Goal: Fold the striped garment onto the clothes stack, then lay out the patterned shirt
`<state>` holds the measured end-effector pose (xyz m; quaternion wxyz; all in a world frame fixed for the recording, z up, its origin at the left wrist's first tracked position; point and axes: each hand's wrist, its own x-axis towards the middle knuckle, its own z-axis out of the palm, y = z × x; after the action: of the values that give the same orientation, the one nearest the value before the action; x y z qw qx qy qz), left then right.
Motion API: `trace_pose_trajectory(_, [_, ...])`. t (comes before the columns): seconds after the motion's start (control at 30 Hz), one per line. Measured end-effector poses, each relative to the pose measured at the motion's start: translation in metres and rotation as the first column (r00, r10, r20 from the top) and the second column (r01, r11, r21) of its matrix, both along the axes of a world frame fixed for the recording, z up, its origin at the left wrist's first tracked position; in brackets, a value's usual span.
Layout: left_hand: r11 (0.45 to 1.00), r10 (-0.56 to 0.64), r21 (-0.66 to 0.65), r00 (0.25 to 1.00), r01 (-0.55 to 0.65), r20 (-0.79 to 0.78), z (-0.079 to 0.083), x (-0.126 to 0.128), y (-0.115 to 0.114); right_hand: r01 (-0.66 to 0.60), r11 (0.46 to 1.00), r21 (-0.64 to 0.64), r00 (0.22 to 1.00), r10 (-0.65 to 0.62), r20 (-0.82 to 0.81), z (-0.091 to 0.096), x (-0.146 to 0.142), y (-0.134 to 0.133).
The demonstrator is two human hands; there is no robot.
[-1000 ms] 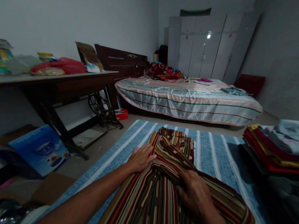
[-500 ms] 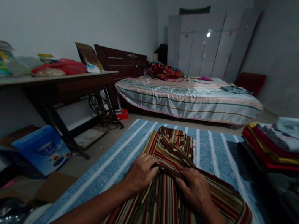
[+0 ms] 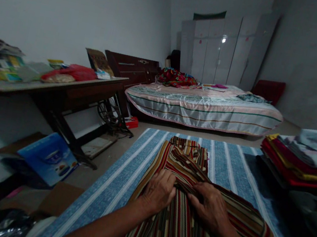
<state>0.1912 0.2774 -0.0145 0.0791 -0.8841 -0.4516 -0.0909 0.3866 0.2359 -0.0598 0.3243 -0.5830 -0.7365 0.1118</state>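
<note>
Where both hands [image 3: 184, 198] pinch, striped cloth [image 3: 176, 228] bunches, multicoloured.

Striped cloth [image 3: 178, 230] near end cut by bottom edge.

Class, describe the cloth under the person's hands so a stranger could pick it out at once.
In front of the bed lies a blue mat with white stripes. On it, gripped by the left hand and right hand, is the striped cloth. Unlike the plain folded cloths stacked to the right, it has red, brown and cream stripes.
</note>
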Motion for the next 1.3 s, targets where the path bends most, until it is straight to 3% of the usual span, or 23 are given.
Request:
trace_pose_trajectory(0.2, [0.992, 0.046, -0.112, 0.998, -0.051, -0.045, 0.001, 0.004, 0.0, 0.01, 0.999, 0.03, 0.999, -0.011, 0.037, 0.0, -0.002, -0.002])
trace_pose_trajectory(0.37, [0.987, 0.064, -0.15, 0.997, -0.058, 0.037, 0.0, 0.0, 0.002, -0.001, 1.0, 0.013, 1.0, 0.0, 0.031, 0.001, -0.002, -0.002])
trace_pose_trajectory(0.7, [0.972, -0.094, -0.181, 0.954, 0.149, 0.284, -0.011, -0.017, 0.008, -0.02, 1.0, 0.006, 0.999, 0.02, 0.041, 0.002, -0.002, -0.004])
trace_pose_trajectory(0.83, [0.967, -0.075, -0.22, 0.967, 0.13, 0.242, -0.004, -0.015, 0.005, -0.023, 0.999, 0.034, 0.999, 0.022, 0.042, -0.002, -0.003, -0.004])
trace_pose_trajectory(1.07, [0.97, -0.002, -0.242, 1.0, 0.004, 0.008, 0.01, 0.002, -0.005, -0.015, 0.998, 0.063, 0.999, 0.013, 0.041, -0.008, -0.002, -0.004])
trace_pose_trajectory(1.3, [0.967, 0.034, -0.254, 0.996, -0.013, 0.08, 0.01, -0.003, 0.002, -0.032, 0.999, 0.031, 0.998, 0.031, 0.049, -0.008, 0.001, -0.001])
